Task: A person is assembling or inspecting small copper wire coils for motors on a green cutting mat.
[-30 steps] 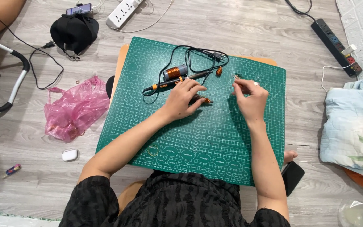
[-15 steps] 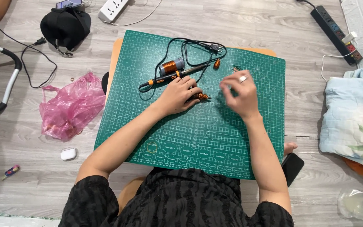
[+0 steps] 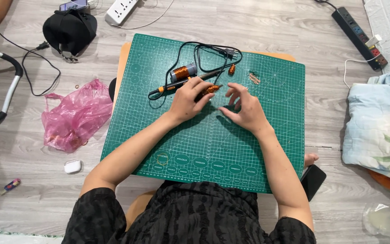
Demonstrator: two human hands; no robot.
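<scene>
left hand (image 3: 187,100): grasping small copper wire coil (image 3: 210,89), upper centre of green cutting mat (image 3: 267,149)
right hand (image 3: 244,108): released, fingers spread, beside coil
handling: coil likely light, stiff, fine wire fragile; hold by ends
nearby: soldering iron (image 3: 183,83), larger copper spool (image 3: 182,72)

Dark green cutting mat (image 3: 258,149) ruled with a pale grid and rings of circles. Copper-orange wire wound on a small grey spool (image 3: 182,72); same copper sheen on the little coil (image 3: 210,89) under the left hand (image 3: 187,100). Black soldering iron with an orange collar (image 3: 177,85), black cord (image 3: 204,52) looped above. Translucent pink plastic bag (image 3: 75,116). Grey wood-grain floor (image 3: 37,190). Pale blue cloth with green leaf print (image 3: 380,131). Black textured sleeves (image 3: 195,217). White power strip (image 3: 119,11); black power strip with coloured switches (image 3: 356,30).
</scene>
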